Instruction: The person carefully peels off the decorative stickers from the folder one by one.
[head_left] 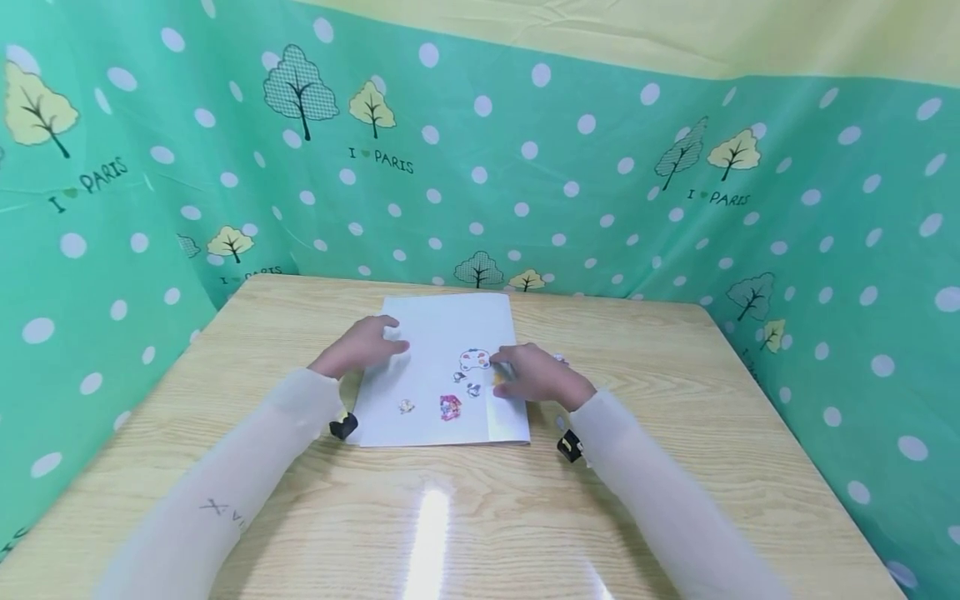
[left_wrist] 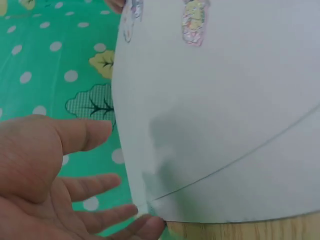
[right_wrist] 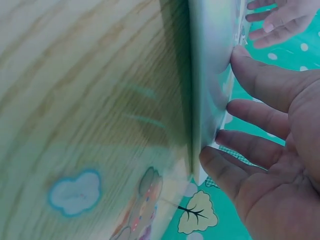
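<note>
A white paper booklet [head_left: 442, 325] lies flat on the table, with a thick edge showing in the right wrist view. Several small stickers sit on its page, among them a white game-controller shape [head_left: 474, 360] and a pink one [head_left: 450, 407]. My left hand [head_left: 367, 343] is at the booklet's left edge, fingers spread and holding nothing; the left wrist view shows its fingertips near a page corner. With extended fingers, my right hand [head_left: 531, 372] touches the page near the right edge, beside the controller sticker. A yellow patch [head_left: 498, 380] shows partly under those fingers.
Right of the booklet, a cloud sticker [right_wrist: 75, 192] and a pinkish figure sticker [right_wrist: 137, 205] lie over the wooden table [head_left: 637, 350]. Green dotted cloth [head_left: 450, 167] hangs behind and along both sides. Black wrist mounts [head_left: 344, 427] sit close to the tabletop.
</note>
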